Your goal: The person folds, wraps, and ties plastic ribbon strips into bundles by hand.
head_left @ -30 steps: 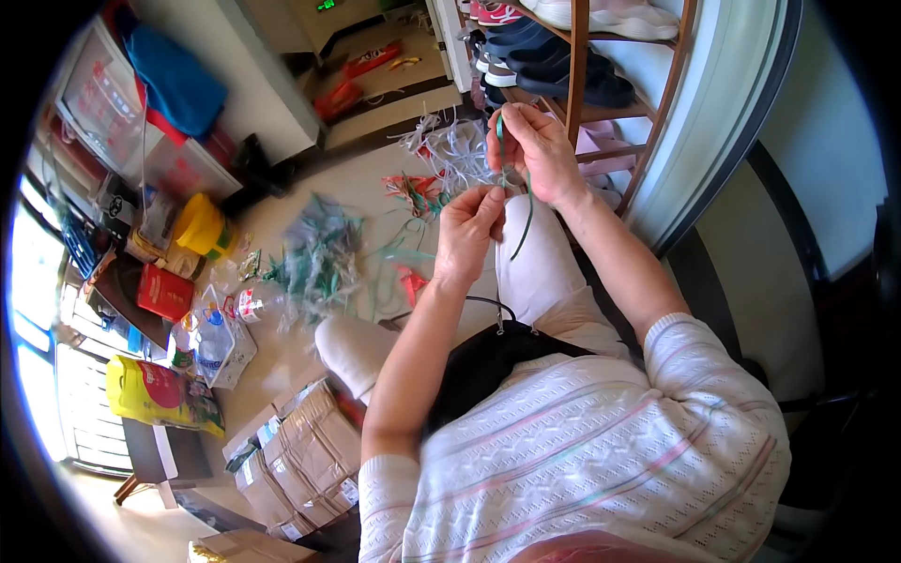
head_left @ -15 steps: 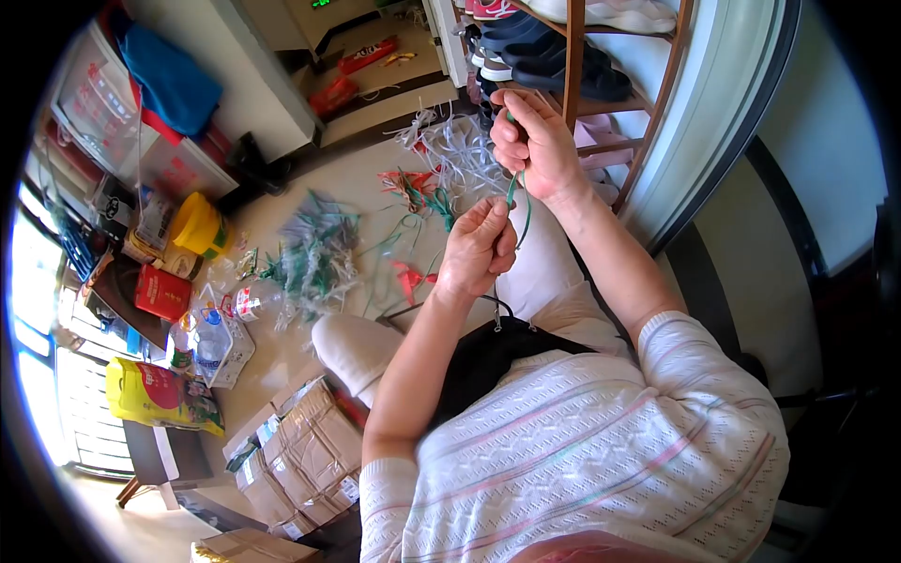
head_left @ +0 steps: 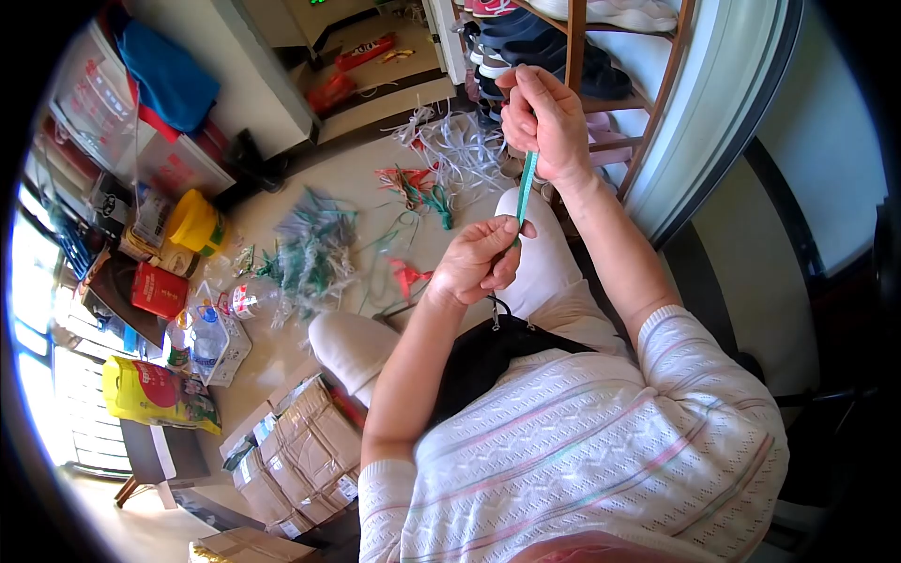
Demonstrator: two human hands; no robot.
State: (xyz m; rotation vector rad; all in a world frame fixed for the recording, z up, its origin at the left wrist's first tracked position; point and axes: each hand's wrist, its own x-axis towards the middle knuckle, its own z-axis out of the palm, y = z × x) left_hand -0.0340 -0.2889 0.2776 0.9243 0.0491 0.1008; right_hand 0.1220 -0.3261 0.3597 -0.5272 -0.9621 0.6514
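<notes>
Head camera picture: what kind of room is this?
Probably a home entryway used for handwork: a shoe rack full of shoes, cardboard boxes and piles of strips on the floor.

White knit short-sleeved top (head_left: 582, 441) with pastel stripes.

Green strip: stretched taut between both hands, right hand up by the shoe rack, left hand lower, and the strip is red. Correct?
Not quite: the strip is green, not red, as the head view shows. The rest holds: it runs taut between both hands, with the right hand raised by the shoe rack and the left hand lower, pinching its bottom end.
</notes>
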